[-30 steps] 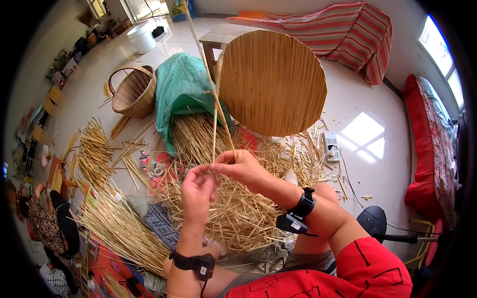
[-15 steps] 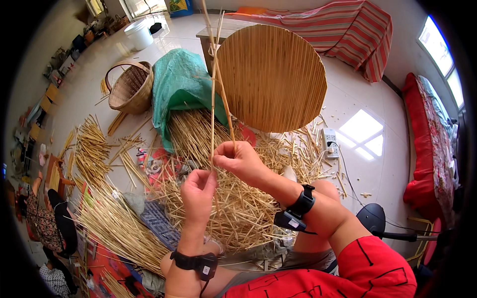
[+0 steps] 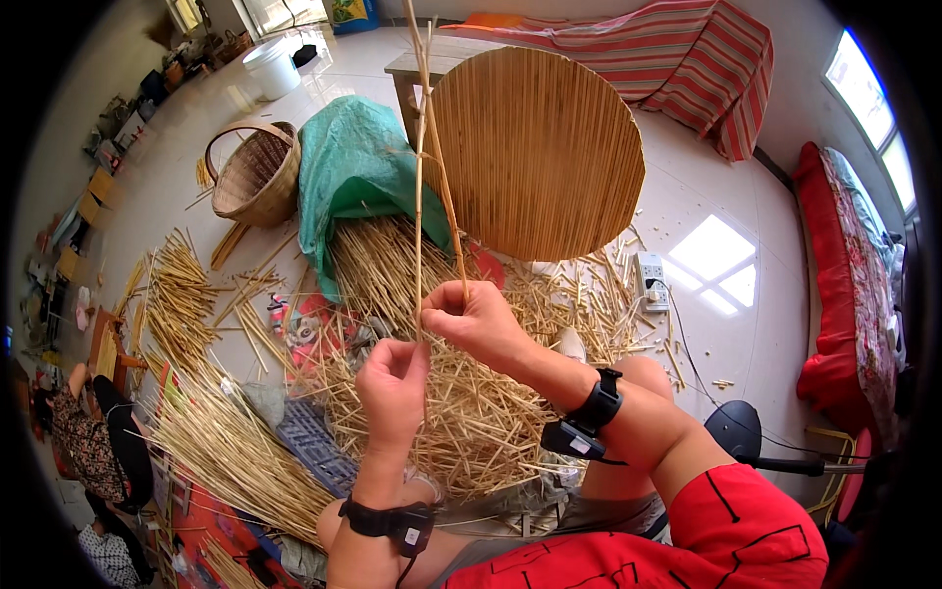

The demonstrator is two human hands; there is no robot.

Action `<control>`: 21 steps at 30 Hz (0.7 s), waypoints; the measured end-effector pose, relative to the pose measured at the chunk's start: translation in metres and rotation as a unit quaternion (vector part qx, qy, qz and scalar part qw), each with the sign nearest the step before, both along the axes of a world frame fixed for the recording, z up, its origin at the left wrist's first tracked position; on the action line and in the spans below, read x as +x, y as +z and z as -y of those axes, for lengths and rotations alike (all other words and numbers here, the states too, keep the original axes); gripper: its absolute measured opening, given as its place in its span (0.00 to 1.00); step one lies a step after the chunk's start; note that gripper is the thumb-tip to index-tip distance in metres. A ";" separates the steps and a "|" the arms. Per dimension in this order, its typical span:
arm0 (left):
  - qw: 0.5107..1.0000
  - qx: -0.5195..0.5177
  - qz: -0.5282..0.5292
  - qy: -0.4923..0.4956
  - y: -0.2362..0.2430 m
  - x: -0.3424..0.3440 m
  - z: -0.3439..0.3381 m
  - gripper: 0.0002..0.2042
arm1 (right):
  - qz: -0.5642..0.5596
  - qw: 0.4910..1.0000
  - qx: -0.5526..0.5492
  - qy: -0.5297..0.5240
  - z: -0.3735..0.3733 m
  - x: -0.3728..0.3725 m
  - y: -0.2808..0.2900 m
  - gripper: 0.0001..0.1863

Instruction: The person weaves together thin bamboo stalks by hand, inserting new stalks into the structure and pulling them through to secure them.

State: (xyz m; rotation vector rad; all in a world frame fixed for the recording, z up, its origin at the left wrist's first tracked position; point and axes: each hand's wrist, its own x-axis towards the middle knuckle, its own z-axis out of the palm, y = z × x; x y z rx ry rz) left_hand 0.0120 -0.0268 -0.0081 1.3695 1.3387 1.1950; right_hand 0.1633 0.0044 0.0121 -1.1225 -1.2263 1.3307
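Two long, thin straw stalks stand upright in front of me, their tops crossing or lying close together. My left hand (image 3: 394, 388) is closed, thumb and finger pinching the lower end of the straight stalk (image 3: 419, 236). Just above and to its right, my right hand (image 3: 473, 319) is closed in a pinch, its fingertips against the same stalk. The slanted, browner stalk (image 3: 447, 196) runs down into my right hand, where the fingers hide its lower end. Beneath both hands lies a heap of short straw pieces (image 3: 471, 417).
A green sack (image 3: 351, 147) of straw lies ahead, beside a wicker basket (image 3: 257, 182). A round slatted board (image 3: 538, 152) leans on a small table. Straw bundles (image 3: 231, 432) lie left, a power strip (image 3: 650, 280) right. Another person (image 3: 93, 432) sits far left.
The tops of the two stalks have shifted slightly to the right. Both hands keep nearly the same place and grip.
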 end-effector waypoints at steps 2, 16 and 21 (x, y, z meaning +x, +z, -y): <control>1.000 0.013 -0.018 0.008 0.001 0.001 0.001 0.07 | -0.001 1.000 -0.008 0.003 -0.001 0.001 -0.003 0.07; 0.996 0.036 -0.077 0.025 0.004 0.002 0.003 0.08 | -0.001 1.000 0.018 0.004 -0.001 0.001 -0.004 0.06; 0.993 0.053 -0.101 0.025 0.001 0.001 0.003 0.07 | 0.008 1.000 0.019 0.003 -0.002 -0.001 -0.007 0.06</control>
